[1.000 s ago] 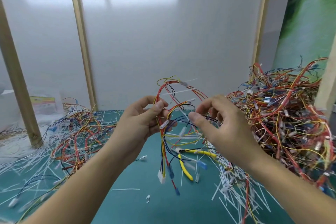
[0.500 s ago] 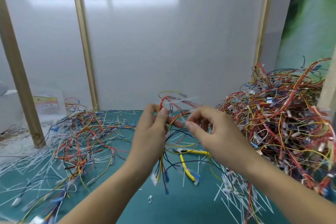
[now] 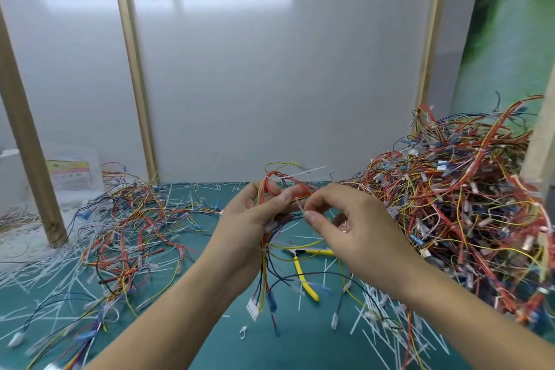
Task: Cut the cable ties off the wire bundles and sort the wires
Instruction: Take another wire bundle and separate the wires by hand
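My left hand (image 3: 249, 225) grips a small wire bundle (image 3: 267, 276) of red, yellow and dark wires above the teal mat; its loops rise above my fingers and a white connector (image 3: 253, 308) dangles below. My right hand (image 3: 345, 225) pinches a white cable tie (image 3: 300, 204) on that bundle between thumb and forefinger. Yellow-handled cutters (image 3: 303, 272) lie on the mat under my hands. A big heap of tangled bundles (image 3: 456, 204) fills the right side. Loose sorted wires (image 3: 129, 225) spread on the left.
Cut white tie scraps (image 3: 387, 327) litter the teal mat (image 3: 210, 339), thickest at the left and lower right. Wooden posts (image 3: 27, 135) stand at the left and back before a white panel. A clear plastic box (image 3: 72, 171) sits at the far left.
Both hands and the bundle have sunk lower toward the mat. My right fingers moved from the wires onto the white tie beside my left thumb.
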Available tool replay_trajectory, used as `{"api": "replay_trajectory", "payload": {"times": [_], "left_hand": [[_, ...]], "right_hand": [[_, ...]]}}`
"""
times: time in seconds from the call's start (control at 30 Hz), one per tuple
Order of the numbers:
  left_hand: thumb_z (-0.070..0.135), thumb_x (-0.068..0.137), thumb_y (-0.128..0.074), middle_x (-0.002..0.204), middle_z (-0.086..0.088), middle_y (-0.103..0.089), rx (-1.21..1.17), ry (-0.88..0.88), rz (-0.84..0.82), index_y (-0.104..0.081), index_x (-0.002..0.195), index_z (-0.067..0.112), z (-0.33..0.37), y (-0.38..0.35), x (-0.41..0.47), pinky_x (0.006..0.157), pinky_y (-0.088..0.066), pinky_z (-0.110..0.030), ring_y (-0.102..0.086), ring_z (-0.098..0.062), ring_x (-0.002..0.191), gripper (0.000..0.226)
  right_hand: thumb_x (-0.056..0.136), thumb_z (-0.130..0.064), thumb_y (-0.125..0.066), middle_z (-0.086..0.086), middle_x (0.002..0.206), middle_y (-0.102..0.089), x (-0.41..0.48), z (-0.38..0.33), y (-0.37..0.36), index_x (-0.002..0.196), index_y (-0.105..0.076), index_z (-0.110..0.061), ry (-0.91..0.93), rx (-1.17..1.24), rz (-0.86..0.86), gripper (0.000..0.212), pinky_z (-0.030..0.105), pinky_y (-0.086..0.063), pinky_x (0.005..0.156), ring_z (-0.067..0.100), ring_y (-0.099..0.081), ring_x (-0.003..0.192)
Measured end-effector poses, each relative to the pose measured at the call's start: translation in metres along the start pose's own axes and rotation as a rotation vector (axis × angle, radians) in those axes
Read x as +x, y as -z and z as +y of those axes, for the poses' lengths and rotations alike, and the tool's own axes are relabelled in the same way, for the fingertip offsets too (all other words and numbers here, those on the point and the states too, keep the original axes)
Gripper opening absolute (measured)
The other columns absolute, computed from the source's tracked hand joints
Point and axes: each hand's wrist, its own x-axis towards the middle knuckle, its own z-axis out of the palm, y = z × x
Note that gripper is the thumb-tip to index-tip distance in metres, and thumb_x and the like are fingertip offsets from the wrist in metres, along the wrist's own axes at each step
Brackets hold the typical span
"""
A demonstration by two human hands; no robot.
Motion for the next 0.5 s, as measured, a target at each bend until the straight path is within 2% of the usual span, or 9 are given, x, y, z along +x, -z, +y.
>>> {"api": "replay_trajectory", "payload": {"times": [0.1, 0.2, 0.27, 0.3, 0.37, 0.4, 0.43, 0.5], "left_hand": [[0.002, 0.088, -0.062, 0.116, -0.016, -0.072, -0.007, -0.024, 0.011, -0.047, 0.090, 0.011, -0.0037, -0.0014, -0.0043, 0.091, -0.057, -0.033, -0.071, -0.026, 0.105, 0.017], [0.004, 0.089, -0.061, 0.119, -0.004, -0.073, 0.068, -0.037, -0.026, -0.047, 0.090, 0.017, -0.0042, -0.0008, -0.0072, 0.074, -0.052, -0.023, -0.072, -0.009, 0.096, 0.019], [0.005, 0.088, -0.060, 0.122, 0.001, -0.071, 0.077, -0.036, -0.059, -0.046, 0.092, 0.020, -0.0047, 0.0006, -0.0082, 0.072, -0.045, -0.025, -0.070, -0.003, 0.087, 0.020], [0.006, 0.087, -0.060, 0.124, 0.002, -0.070, 0.074, -0.037, -0.074, -0.046, 0.094, 0.020, -0.0045, 0.0013, -0.0085, 0.073, -0.042, -0.028, -0.069, -0.003, 0.084, 0.021], [0.007, 0.086, -0.060, 0.125, 0.001, -0.070, 0.069, -0.041, -0.094, -0.046, 0.098, 0.019, -0.0035, 0.0021, -0.0094, 0.076, -0.039, -0.031, -0.067, -0.005, 0.080, 0.022], [0.007, 0.085, -0.060, 0.125, 0.000, -0.070, 0.060, -0.041, -0.096, -0.046, 0.099, 0.018, -0.0031, 0.0030, -0.0095, 0.077, -0.039, -0.031, -0.067, -0.006, 0.079, 0.023], [0.006, 0.084, -0.060, 0.124, -0.002, -0.070, 0.043, -0.039, -0.096, -0.046, 0.099, 0.017, -0.0027, 0.0037, -0.0094, 0.078, -0.040, -0.031, -0.068, -0.007, 0.077, 0.023], [0.004, 0.082, -0.060, 0.124, -0.005, -0.070, 0.010, -0.033, -0.097, -0.046, 0.094, 0.018, -0.0020, 0.0050, -0.0095, 0.078, -0.041, -0.029, -0.067, -0.008, 0.072, 0.023]], "right_hand": [[0.095, -0.024, -0.065, -0.016, 0.090, -0.067, -0.0032, 0.0001, 0.0000, 0.086, -0.064, -0.027, -0.027, 0.002, -0.016, 0.009, 0.027, -0.048, 0.081, 0.004, -0.060, 0.094], [0.096, -0.027, -0.061, -0.015, 0.092, -0.067, -0.0054, -0.0017, 0.0008, 0.088, -0.062, -0.028, -0.057, 0.006, -0.029, 0.008, 0.029, -0.046, 0.085, 0.003, -0.059, 0.095], [0.096, -0.029, -0.060, -0.014, 0.095, -0.066, -0.0064, -0.0018, -0.0001, 0.088, -0.061, -0.029, -0.074, 0.002, -0.028, 0.008, 0.032, -0.046, 0.084, 0.007, -0.060, 0.093], [0.096, -0.031, -0.060, -0.014, 0.096, -0.066, -0.0067, -0.0013, -0.0007, 0.088, -0.061, -0.030, -0.093, 0.012, -0.024, 0.008, 0.031, -0.047, 0.083, 0.008, -0.061, 0.094], [0.096, -0.030, -0.062, -0.015, 0.097, -0.068, -0.0079, 0.0005, -0.0034, 0.087, -0.062, -0.030, -0.134, 0.094, 0.009, 0.008, 0.020, -0.048, 0.078, 0.003, -0.062, 0.097], [0.095, -0.027, -0.064, -0.015, 0.095, -0.069, -0.0080, 0.0017, -0.0048, 0.087, -0.064, -0.029, -0.151, 0.160, 0.053, 0.008, 0.014, -0.048, 0.076, 0.001, -0.064, 0.096], [0.094, -0.025, -0.066, -0.015, 0.092, -0.069, -0.0070, 0.0031, -0.0058, 0.088, -0.065, -0.028, -0.173, 0.237, 0.115, 0.007, 0.013, -0.049, 0.075, 0.001, -0.065, 0.093], [0.091, -0.025, -0.070, -0.011, 0.090, -0.070, -0.0034, 0.0050, -0.0050, 0.093, -0.064, -0.027, -0.232, 0.393, 0.212, 0.007, 0.028, -0.057, 0.077, 0.006, -0.067, 0.086]]}}
